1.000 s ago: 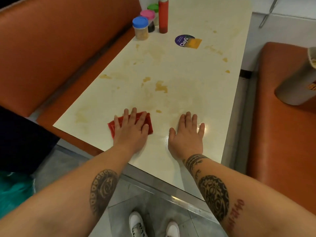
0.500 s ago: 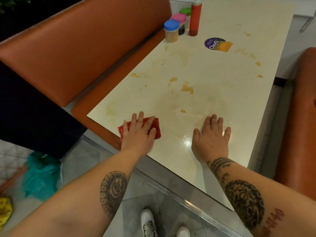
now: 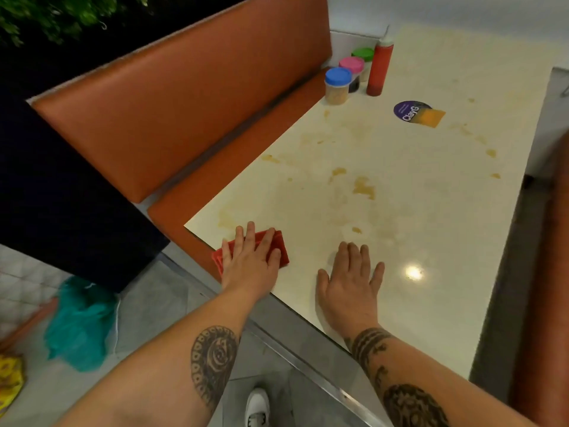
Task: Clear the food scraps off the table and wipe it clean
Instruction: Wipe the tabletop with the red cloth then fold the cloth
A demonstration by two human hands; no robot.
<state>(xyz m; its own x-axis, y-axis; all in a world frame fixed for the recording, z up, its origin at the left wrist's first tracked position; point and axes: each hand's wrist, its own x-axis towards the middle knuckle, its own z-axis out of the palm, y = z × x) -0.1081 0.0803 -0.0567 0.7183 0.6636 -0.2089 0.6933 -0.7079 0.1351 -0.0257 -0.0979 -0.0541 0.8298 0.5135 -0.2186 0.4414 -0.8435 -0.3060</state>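
Note:
A cream table (image 3: 431,211) carries brown food stains (image 3: 363,187) and small scraps (image 3: 356,230) across its middle and far side. My left hand (image 3: 249,260) lies flat with straight fingers on a folded red cloth (image 3: 281,249) at the table's near left corner, pressing it down. My right hand (image 3: 351,278) rests flat on the bare tabletop to the right of the cloth, fingers spread and holding nothing.
Three lidded jars (image 3: 338,85) and a red sauce bottle (image 3: 378,69) stand at the far left of the table, beside a round purple sticker (image 3: 409,110). An orange bench (image 3: 184,97) runs along the left. A teal bag (image 3: 81,322) lies on the floor.
My left hand has slid the red cloth toward the table's near left corner. The view has swung to the left; my right hand stays flat on the table.

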